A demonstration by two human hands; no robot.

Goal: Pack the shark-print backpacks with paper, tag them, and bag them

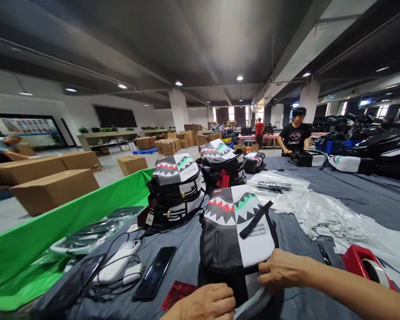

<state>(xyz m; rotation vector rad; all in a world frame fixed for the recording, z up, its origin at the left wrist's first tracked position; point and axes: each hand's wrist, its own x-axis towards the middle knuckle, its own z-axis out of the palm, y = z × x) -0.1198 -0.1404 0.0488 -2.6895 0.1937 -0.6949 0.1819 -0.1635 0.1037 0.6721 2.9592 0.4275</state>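
A black, grey and white backpack (238, 226) with a red and green shark-mouth print lies in front of me, a loose black strap across its upper right. At its lower right side my right hand (282, 269) is closed, fingers pinching the bag's edge near a light grey strip (253, 306). My left hand (210, 302) is below the bag at the bottom of the view, fingers curled at the strip's other end. The fingertips of both hands are partly hidden.
Stacked backpacks (175, 191) stand behind. A phone (155, 273), white power bank (116, 262) with cables and red packet (178, 293) lie left. Plastic bags (330, 218) and a red tape dispenser (366, 266) are right. A person (295, 133) works across the table.
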